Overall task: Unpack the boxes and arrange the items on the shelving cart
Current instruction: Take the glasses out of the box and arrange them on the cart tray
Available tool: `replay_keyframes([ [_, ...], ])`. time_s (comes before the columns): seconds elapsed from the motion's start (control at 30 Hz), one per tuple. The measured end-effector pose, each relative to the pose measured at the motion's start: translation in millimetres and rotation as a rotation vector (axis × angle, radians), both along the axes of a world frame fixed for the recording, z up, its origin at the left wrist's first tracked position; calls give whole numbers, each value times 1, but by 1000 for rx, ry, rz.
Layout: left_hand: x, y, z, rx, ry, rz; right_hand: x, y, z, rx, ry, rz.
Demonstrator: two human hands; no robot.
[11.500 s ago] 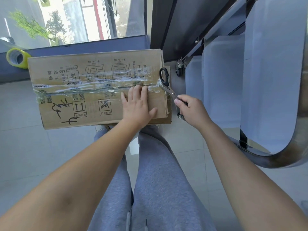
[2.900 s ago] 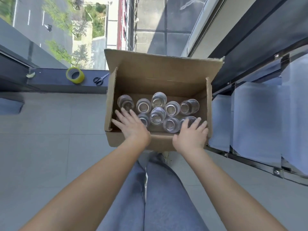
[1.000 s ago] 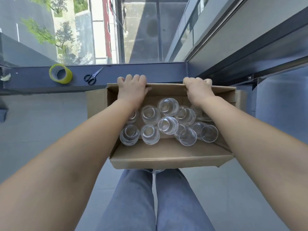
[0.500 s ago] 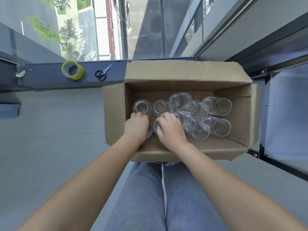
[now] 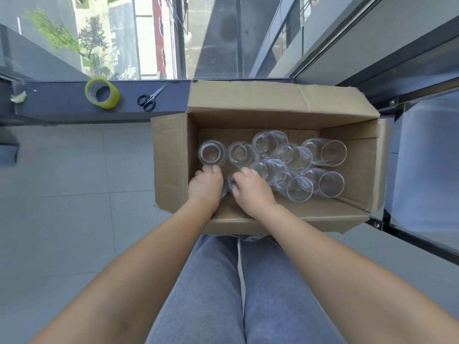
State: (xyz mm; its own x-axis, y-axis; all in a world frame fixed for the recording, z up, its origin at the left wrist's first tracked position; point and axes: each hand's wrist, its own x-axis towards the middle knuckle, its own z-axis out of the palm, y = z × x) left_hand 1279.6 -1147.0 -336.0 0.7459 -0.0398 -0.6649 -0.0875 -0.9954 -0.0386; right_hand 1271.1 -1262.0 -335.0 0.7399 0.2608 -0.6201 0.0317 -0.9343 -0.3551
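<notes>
An open cardboard box (image 5: 171, 157) stands on the floor in front of my knees. It holds several clear drinking glasses (image 5: 298, 157), some upright and some tipped on their sides. Both hands reach into its near left corner. My left hand (image 5: 206, 186) curls down over a glass that it mostly hides. Beside it, my right hand (image 5: 250, 191) curls its fingers round the rim of another glass (image 5: 229, 186). The shelving cart (image 5: 427, 157) with pale lined shelves stands right of the box.
On the dark window ledge lie a yellow tape roll (image 5: 102, 93), black-handled scissors (image 5: 148, 99) and a crumpled scrap (image 5: 18, 96). The box's far flap (image 5: 273, 98) leans back against the window. Grey floor tiles (image 5: 74, 182) lie left of the box.
My hands left the far flap a second ago and came down into the near left corner of the box. Over the last half second they have closed round glasses there.
</notes>
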Motion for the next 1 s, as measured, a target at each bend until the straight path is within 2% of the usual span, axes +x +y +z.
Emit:
replay_keyframes([
  [0.07,-2,0,-5,-29,115,-30,3,5,-1,5,-14,1],
  [0.17,-1,0,-6,-51,110,-50,12,11,-3,1,-72,19],
  [0.27,3,-2,1,-74,128,-8,24,12,-6,-13,-25,46],
  [0.43,11,5,34,-144,74,162,31,7,6,266,197,-234],
  [0.53,14,18,63,-194,-16,202,22,-10,21,342,250,-190],
  [0.63,17,28,86,-306,-126,226,8,-20,35,355,192,-157],
  [0.8,14,21,101,-500,-216,253,-1,-12,46,428,-60,-409],
  [0.87,14,19,98,-638,-266,370,1,-16,46,401,-118,-482],
  [0.93,15,16,87,-781,-242,586,4,-22,46,376,-155,-508],
  [1.0,16,11,62,-709,-85,657,6,-30,44,324,-187,-493],
])
